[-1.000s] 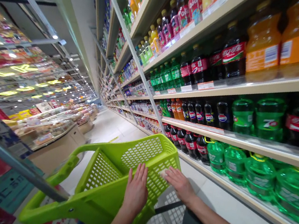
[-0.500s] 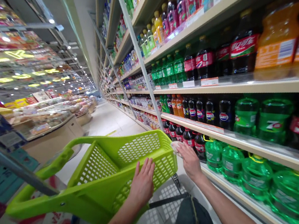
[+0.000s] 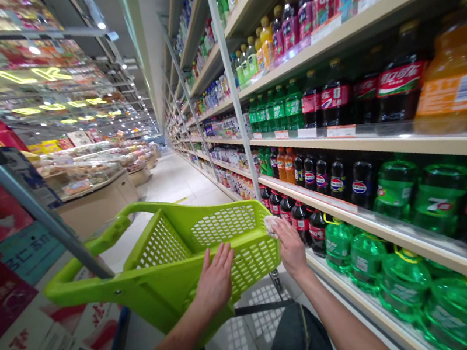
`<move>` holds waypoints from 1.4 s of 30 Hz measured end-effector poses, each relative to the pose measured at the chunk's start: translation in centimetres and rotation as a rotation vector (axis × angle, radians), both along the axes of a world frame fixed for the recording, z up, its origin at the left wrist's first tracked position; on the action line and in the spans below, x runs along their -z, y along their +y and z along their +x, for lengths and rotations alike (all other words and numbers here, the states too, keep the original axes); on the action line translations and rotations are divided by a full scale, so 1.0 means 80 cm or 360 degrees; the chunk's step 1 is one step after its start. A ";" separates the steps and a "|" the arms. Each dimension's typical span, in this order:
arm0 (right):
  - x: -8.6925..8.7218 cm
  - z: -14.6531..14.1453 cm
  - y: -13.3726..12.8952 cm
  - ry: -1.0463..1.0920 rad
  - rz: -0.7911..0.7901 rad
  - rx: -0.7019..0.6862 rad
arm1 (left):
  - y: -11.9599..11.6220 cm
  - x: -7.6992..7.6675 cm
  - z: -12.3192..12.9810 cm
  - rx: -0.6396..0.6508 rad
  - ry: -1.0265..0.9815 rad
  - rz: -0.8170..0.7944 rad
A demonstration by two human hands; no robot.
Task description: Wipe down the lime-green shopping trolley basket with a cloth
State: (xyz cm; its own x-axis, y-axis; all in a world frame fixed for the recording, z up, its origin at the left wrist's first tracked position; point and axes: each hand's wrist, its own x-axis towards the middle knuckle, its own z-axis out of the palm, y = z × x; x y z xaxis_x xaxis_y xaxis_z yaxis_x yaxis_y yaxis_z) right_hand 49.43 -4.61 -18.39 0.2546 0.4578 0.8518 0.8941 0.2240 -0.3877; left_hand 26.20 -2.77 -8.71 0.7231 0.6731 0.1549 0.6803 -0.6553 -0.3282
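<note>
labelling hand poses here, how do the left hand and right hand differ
The left hand looks empty, while the right hand has a white wipe at its fingertips. The left hand lies by the middle of the green basket, fingers pointing up the picture; the right hand is at its far corner, fingers pointing left. Both are bare.

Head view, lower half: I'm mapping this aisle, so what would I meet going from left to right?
Teal box, green cart handle, left hand, crumpled white cloth or tissue, right hand, large green bottles on the lowest shelf.
</note>
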 end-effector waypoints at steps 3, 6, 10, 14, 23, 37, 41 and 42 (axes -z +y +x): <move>0.026 -0.027 -0.006 -0.0053 -0.0069 -0.0116 | -0.002 -0.006 -0.023 -0.0027 0.0014 0.0055; 0.040 -0.046 -0.017 -0.0054 -0.0133 -0.0214 | -0.004 -0.015 -0.053 -0.0064 0.0006 0.0124; -0.006 -0.061 -0.009 0.0009 0.0006 -0.0232 | -0.009 -0.031 -0.099 -0.0151 -0.0112 0.0181; -0.029 -0.079 0.013 0.0016 0.0039 -0.0323 | -0.011 -0.054 -0.156 -0.0182 -0.0322 0.0290; -0.074 -0.208 0.070 0.0189 0.0282 -0.0569 | -0.005 -0.120 -0.233 -0.0269 -0.0848 0.0521; -0.124 -0.337 0.058 -0.0593 0.0184 -0.0795 | -0.010 -0.145 -0.287 -0.0758 -0.0567 0.0312; -0.210 -0.307 0.040 -0.0528 0.0274 -0.0834 | -0.019 -0.145 -0.279 -0.0677 -0.0621 0.0287; -0.251 -0.311 0.037 -0.0480 0.0409 -0.0813 | -0.021 -0.145 -0.277 -0.0675 -0.0633 0.0257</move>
State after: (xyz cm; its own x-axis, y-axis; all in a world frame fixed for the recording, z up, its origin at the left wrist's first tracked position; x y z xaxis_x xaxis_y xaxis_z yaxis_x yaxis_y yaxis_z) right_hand 24.55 -1.67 1.69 -0.2090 0.2300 0.9505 0.7115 0.7026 -0.0135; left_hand 4.04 -4.42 2.86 0.2627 0.8356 0.4824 0.9623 -0.2634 -0.0678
